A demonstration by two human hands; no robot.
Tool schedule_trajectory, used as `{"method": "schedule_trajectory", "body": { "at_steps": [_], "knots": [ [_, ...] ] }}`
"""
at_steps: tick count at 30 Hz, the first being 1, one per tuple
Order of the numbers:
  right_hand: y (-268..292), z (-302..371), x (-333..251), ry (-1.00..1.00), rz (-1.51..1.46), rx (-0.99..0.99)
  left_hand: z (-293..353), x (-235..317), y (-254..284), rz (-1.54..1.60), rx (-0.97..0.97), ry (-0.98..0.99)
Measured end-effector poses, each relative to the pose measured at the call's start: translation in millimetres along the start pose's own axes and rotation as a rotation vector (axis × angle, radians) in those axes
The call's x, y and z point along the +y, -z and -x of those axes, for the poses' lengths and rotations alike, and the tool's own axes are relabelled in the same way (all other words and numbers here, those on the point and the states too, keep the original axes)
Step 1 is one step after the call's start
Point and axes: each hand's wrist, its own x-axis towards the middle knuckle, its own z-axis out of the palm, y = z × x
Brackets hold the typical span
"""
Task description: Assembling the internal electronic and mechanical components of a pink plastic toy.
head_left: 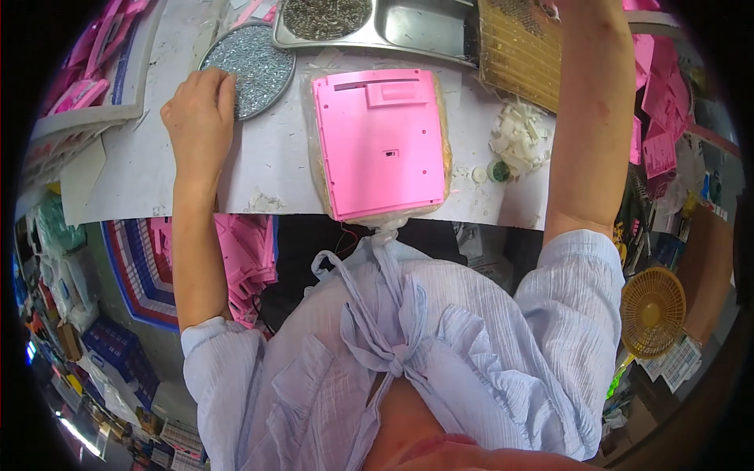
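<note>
My left hand (201, 104) rests at the left rim of a round metal dish (259, 71) heaped with small silvery screws. Its fingers are curled together, and whatever the fingertips hold is hidden. In front of me lies a flat pink plastic panel (377, 157) with a long slot, a raised block and a small dark part near its middle. It sits on a pad wrapped in clear plastic (446, 157) at the table's front edge. My right forearm (593, 118) stretches over the table's right side, and the hand is beyond the upper edge.
A metal tray (424, 27) stands at the back, one compartment holding small dark pieces (326, 16). Beside it lies a brown ribbed board (518, 51). White plastic bits (520, 137) are piled right of the panel. Crates with pink parts (243, 251) and a yellow basket (653, 312) surround the table.
</note>
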Motion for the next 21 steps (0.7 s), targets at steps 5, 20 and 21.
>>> {"method": "schedule_trajectory", "body": {
  "at_steps": [5,20,21],
  "knots": [
    [-28.2,54.0,-11.9,0.094,-0.393,-0.097,15.9,55.1,24.4,0.451,-0.086,-0.154],
    [-48.7,176.3,-50.1,0.108,-0.708,-0.117,64.5,144.2,35.8,0.846,0.060,-0.464],
    [-49.0,176.5,-50.1,0.100,-0.712,-0.119,64.5,144.8,35.9,0.858,0.059,-0.456]
  ]
}}
